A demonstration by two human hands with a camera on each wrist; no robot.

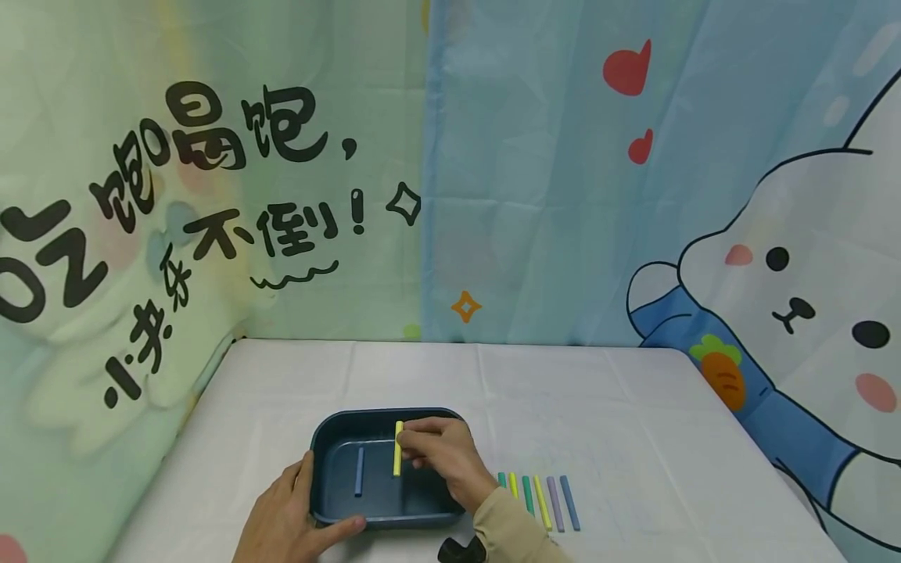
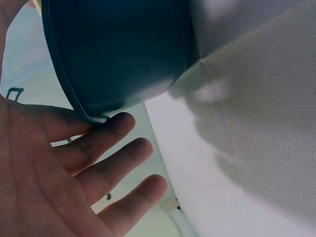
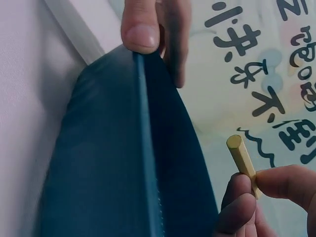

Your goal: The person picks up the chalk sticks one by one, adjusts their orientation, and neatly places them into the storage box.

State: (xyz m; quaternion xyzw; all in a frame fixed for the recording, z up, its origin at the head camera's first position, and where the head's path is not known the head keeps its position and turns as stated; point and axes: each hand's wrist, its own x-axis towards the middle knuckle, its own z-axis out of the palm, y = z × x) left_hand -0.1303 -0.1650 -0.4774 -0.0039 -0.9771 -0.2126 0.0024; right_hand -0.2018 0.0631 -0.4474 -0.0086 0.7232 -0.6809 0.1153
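Observation:
A dark blue tray point(image 1: 394, 522) stands on the table. Over it, my right hand point(image 1: 445, 455) pinches a yellow stick point(image 1: 398, 450) between thumb and fingertips, holding it nearly upright in the head view. The same short, thin stick point(image 3: 243, 157) shows its round end in the right wrist view. One blue stick point(image 1: 359, 471) lies inside the tray, on the left. My left hand point(image 1: 285, 512) rests at the tray's left front corner, thumb along the front rim. In the left wrist view its fingers point(image 2: 116, 170) are spread and fairly straight, touching the tray's outer edge.
To the right of the tray, a row of several sticks point(image 1: 540, 502) in green, yellow, purple and blue lies on the white tablecloth point(image 1: 676, 453). Printed curtains point(image 1: 535, 195) hang behind and beside the table. A black object point(image 1: 461, 550) sits at my right wrist.

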